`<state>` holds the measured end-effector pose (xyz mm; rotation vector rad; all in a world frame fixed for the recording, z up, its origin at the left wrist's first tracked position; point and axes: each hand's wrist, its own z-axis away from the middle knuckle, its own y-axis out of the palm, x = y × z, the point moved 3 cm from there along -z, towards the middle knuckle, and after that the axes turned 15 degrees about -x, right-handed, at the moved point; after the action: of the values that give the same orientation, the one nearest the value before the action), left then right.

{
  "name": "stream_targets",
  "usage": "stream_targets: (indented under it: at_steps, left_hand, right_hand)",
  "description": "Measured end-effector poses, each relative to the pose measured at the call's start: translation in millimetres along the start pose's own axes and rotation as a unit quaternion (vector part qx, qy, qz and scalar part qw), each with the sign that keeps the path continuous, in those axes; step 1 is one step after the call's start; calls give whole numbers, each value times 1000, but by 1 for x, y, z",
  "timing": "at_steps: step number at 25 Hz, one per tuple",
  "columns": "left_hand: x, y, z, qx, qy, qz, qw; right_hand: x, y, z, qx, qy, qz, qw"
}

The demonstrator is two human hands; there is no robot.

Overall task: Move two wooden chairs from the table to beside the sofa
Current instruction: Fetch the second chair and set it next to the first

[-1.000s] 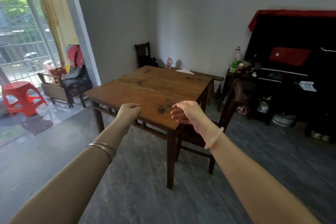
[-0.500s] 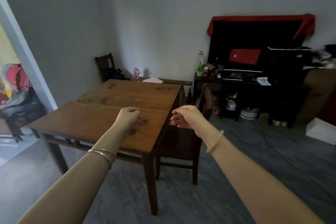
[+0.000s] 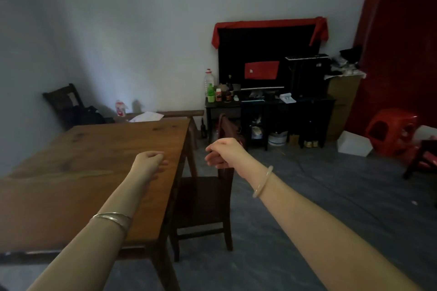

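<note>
A dark wooden chair (image 3: 203, 198) is tucked against the right side of the brown wooden table (image 3: 89, 163), its backrest toward the room. A second dark chair (image 3: 63, 101) stands in the far left corner behind the table, with a black bag on it. My left hand (image 3: 149, 163) hovers over the table's right edge, fingers loosely curled, holding nothing. My right hand (image 3: 223, 152) reaches out in front of the near chair's backrest top, fingers loosely bent and empty; contact with the chair cannot be told. No sofa is in view.
A black TV stand (image 3: 272, 111) with a red-draped screen, bottles and clutter lines the back wall. A narrow bench (image 3: 179, 113) sits behind the table. At the right are a red plastic stool (image 3: 390, 132), a white box (image 3: 353, 144) and a cardboard box. Grey floor lies open at right.
The view has swung right and closer: the window and doorway have left the frame, and the table and near chair are nearer. Both hands stay out front, empty.
</note>
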<state>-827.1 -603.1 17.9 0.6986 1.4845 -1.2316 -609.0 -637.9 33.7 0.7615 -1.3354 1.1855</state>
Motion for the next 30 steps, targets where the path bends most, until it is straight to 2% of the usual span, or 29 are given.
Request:
stream_targets:
  at_steps: [7, 20, 30]
  left_hand:
    - [-17, 93, -23, 25, -8, 5, 1000]
    - [-78, 276, -94, 21, -34, 6, 999]
    - [-98, 359, -186, 17, -53, -37, 998]
  right_hand:
    - [-19, -63, -77, -28, -10, 26, 999]
    - [-17, -193, -267, 27, -27, 82, 996]
    - [-21, -212, -400, 45, -8, 97, 994]
